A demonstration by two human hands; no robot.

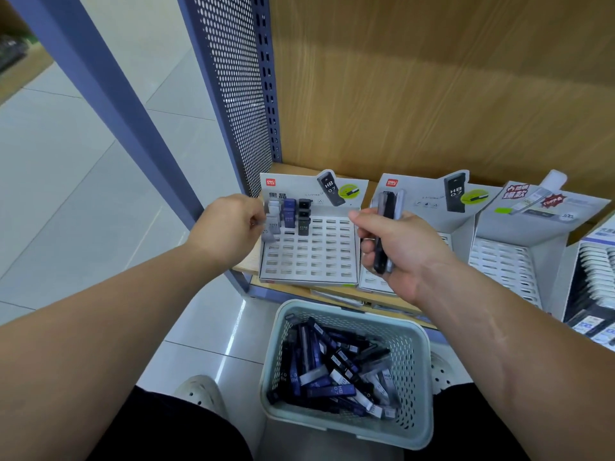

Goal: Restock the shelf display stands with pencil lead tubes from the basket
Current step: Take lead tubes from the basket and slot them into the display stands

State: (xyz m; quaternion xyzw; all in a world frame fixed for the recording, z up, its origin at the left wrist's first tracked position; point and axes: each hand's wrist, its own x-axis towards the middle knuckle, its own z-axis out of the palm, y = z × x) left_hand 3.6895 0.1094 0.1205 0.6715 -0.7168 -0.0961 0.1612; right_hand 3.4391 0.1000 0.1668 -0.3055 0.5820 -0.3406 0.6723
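Left hand (229,224): fingers curled, pinching a pale tube (270,233) at the left edge of the display stand (319,261). The tube is tilted, its low end at a slot in the leftmost column. Judged: seating it, and the pinch near the top leaves the bottom free to find the slot.

Right hand (399,251): closed round a bundle of tubes (386,207), just right of the stand, with the tube tops sticking up past the thumb. Probably a reserve, held close so the left hand can draw from it without going down to the basket.

On the stand only the back rows are filled: pale tubes in the left column, blue tubes (289,214) next, then black tubes (303,217). Sorted by colour per column, it seems. All the slots in front and to the right are bare, so there is plenty of room.

Tight spot: the perforated side panel (233,94) stands just left of the stand and the left hand's knuckles are near it, so there is little slack on that side. The stand's front lip sits near the front edge of the shelf (247,262), so a hard push could shift it.

The second stand (419,191) is to the right, partly hidden by the right hand. The third stand (502,261) is further right, its slots bare.

The basket (412,377) sits below and in front of the stand, down on the floor (83,194) between the knees. It holds many loose tubes (332,374). Early in the task.
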